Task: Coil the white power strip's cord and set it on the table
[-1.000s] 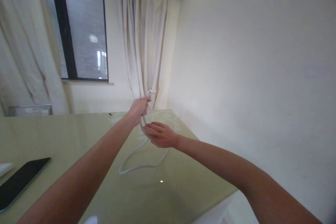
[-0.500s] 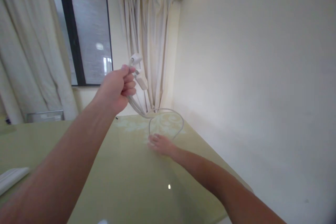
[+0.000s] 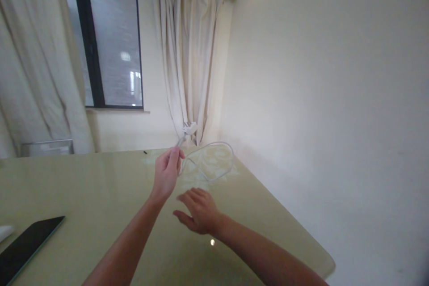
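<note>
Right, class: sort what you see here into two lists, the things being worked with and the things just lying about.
In use: left hand, pinching the white cable; the cable's loop, over the table; right hand, open, holding nothing.
Lying about: dark tablet at the table's near left edge; curtain; window.

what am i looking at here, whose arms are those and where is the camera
There is no machine here. A person wears one camera on the head, and it looks forward and down, so the two bare arms are that person's own. The left hand pinches a white cable, whose loop reaches out over the far end of the table; the cable's white plug end sticks up past the fingers. The right hand is open and holds nothing, low over the glossy green top. A dark flat device lies at the near left. Behind are a window and curtains.
</note>
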`<state>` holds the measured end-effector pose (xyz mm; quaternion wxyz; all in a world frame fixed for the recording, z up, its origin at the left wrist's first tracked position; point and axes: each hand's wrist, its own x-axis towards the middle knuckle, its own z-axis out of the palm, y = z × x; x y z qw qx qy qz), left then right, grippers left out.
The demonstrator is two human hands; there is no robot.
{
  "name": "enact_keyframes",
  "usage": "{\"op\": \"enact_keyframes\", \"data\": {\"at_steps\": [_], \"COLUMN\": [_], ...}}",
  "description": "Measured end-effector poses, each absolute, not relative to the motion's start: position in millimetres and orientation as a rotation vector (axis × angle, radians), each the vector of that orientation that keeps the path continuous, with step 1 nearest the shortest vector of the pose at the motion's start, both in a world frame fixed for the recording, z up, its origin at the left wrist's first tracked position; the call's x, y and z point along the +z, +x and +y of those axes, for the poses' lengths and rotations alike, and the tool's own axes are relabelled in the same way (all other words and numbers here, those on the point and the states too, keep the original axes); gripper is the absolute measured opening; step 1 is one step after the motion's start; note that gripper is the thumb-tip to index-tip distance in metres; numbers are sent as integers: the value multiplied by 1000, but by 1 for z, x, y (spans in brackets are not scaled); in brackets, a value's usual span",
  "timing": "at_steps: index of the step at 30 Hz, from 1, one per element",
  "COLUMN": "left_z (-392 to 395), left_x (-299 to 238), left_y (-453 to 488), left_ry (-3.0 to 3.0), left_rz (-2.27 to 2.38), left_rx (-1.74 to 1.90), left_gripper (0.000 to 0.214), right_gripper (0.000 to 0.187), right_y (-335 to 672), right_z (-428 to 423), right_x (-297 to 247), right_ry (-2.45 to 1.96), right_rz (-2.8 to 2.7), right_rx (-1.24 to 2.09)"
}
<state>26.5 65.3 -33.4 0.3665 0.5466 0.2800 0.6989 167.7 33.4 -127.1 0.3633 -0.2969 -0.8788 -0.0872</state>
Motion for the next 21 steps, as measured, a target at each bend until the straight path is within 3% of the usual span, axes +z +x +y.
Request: {"op": "enact_keyframes", "data": {"at_steps": [5, 13, 17, 21], "left_z": [53, 59, 70, 78], "left_x": [-50, -37, -40, -31], "left_y": [40, 36, 21, -16], "left_ry": [1685, 1769, 1436, 998], "left_rz": [817, 1033, 1067, 926], "left_rx": [1692, 1661, 1803, 1971], "left_gripper": [41, 35, 40, 27], "right_gripper": [29, 30, 32, 33], "right_y": [147, 110, 115, 149], "right_z": [33, 74, 83, 91], "right_x": [-67, -45, -37, -22], "right_ry": [-850, -805, -781, -673], "right_rz": [-1429, -1080, -1025, -844], "right_rx": [386, 709, 850, 783]}}
